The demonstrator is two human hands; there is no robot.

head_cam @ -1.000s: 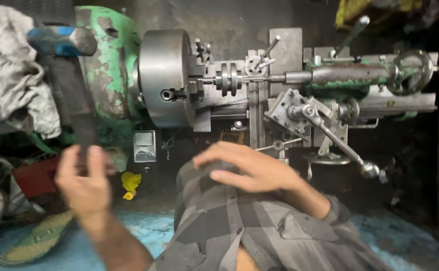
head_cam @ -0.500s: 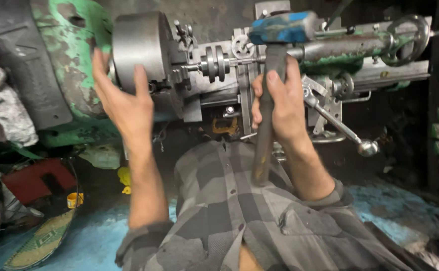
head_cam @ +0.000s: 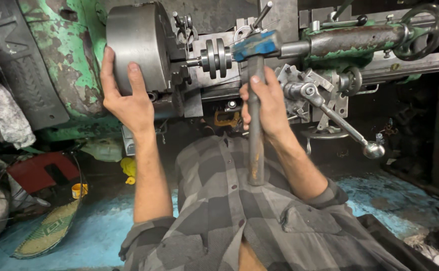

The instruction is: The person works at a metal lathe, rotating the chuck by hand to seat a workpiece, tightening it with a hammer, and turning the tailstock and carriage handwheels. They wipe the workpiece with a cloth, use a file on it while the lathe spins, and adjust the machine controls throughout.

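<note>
Up close, we press our left hand (head_cam: 129,98), fingers spread flat, against the side of the round steel chuck (head_cam: 138,46) of the green lathe (head_cam: 61,55). Our right hand (head_cam: 264,103) is wrapped tight around the metal handle of a hammer (head_cam: 255,90), whose blue head sits against the small grooved part (head_cam: 215,56) clamped just right of the chuck.

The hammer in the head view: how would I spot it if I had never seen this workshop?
Find the big green lathe with its round grey chuck, where the left hand rests. To its right, the right hand grips an upright rusty handle. The hammer is the only tool with a blue head, level with the small grooved part in the chuck.
</note>
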